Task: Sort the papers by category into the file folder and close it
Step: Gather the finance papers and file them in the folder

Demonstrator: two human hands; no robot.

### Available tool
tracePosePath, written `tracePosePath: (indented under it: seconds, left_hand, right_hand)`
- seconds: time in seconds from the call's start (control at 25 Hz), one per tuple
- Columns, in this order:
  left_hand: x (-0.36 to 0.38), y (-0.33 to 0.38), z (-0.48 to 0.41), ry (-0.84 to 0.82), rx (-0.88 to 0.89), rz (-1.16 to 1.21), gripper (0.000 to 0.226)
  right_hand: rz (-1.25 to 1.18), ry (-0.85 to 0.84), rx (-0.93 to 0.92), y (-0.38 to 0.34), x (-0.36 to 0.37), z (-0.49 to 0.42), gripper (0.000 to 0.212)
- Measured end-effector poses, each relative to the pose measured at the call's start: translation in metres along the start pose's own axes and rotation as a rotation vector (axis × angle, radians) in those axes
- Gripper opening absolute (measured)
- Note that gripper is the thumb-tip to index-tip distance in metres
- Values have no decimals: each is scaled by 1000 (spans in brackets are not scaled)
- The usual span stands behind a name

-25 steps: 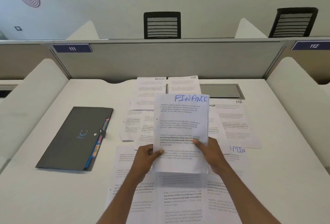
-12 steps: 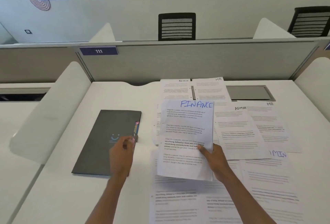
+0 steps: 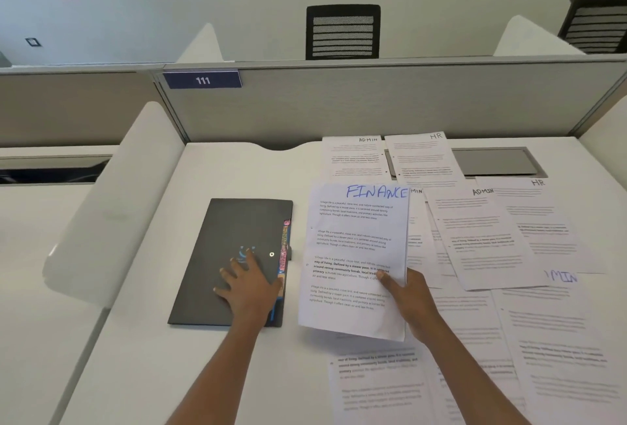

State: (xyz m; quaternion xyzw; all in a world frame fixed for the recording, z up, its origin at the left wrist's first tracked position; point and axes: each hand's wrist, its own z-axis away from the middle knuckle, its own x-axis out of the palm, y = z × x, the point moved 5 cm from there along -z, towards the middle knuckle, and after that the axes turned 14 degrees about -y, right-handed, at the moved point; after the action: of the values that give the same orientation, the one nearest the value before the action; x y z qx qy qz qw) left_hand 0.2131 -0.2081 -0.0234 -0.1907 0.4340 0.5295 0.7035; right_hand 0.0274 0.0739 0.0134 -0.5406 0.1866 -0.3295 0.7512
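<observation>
Two hands, two jobs: the left hand [image 3: 249, 284] rests flat, fingers spread, on the closed folder [image 3: 234, 228] left of centre, while the right hand [image 3: 412, 302] pinches the FINANCE sheet [image 3: 353, 248] just beside it. The folder's long axis runs up-frame, with its tabbed edge facing the sheet.

we see dark grey file folder [image 3: 234, 255] with blue smiley, multicolour tab edge; white FINANCE sheet [image 3: 356, 255], blue lettering, black print; white desk [image 3: 237, 170]; navy 111 plate [image 3: 202, 80]; black slatted chair [image 3: 342, 32]
</observation>
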Motion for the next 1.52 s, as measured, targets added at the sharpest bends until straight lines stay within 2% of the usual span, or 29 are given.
tracePosePath:
  seconds: [0.12, 0.28, 0.48, 0.68, 0.72, 0.84, 0.96, 1.08, 1.2, 1.36, 1.52]
  left_hand:
    - [-3, 3, 5, 16, 3, -81, 98]
    - [-3, 7, 0, -55, 87, -18, 83]
    - [4, -6, -7, 11, 284, -13, 101]
    - [-14, -1, 12, -1, 336, -143, 59]
    - [-13, -3, 12, -8, 319, -79, 61]
    - [-7, -9, 15, -14, 293, 109, 94]
    - [-5, -11, 17, -8, 256, 110, 109]
    - [-5, -10, 16, 8, 265, 85, 102]
    - [-7, -8, 17, 17, 289, 66, 80]
    - [-17, -3, 20, 60, 342, -12, 63]
    - [-40, -11, 17, 43, 367, 156, 68]
  right_hand:
    - [13, -1, 13, 3, 13, 2, 27]
    - [54, -21, 30, 7, 24, 2, 28]
    - [28, -19, 73, 16, 30, 4, 27]
    - [76, -42, 88, 16, 38, 2, 29]
    - [89, -52, 89, 16, 39, 2, 29]
    - [114, -65, 94, 14, 42, 4, 29]
    - [116, -48, 92, 12, 41, 6, 31]
    - [123, -39, 98, 10, 41, 8, 34]
    - [141, -30, 109, 5, 43, 9, 34]
    - [137, -35, 103, -9, 46, 6, 33]
    - [150, -89, 104, -37, 53, -2, 31]
